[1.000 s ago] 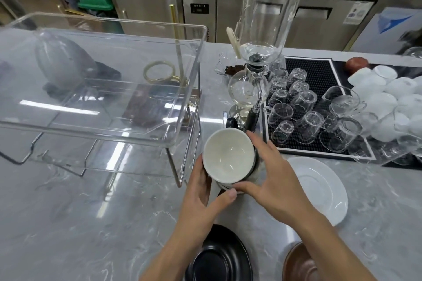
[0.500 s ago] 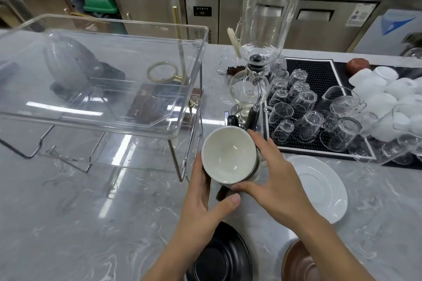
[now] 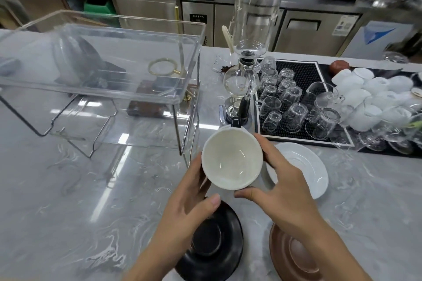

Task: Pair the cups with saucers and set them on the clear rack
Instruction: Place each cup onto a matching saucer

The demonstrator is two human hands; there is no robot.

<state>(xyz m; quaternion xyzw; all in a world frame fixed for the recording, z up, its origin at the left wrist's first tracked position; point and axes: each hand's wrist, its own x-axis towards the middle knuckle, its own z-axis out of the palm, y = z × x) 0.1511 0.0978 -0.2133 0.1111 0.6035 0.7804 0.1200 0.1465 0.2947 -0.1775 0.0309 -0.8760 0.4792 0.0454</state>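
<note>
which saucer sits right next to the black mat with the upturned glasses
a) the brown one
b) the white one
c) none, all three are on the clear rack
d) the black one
b: the white saucer lies on the counter just in front of the black mat, while the black saucer and brown saucer lie nearer the person.

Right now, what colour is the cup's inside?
Off-white inside the cup, seen in the head view.
</note>
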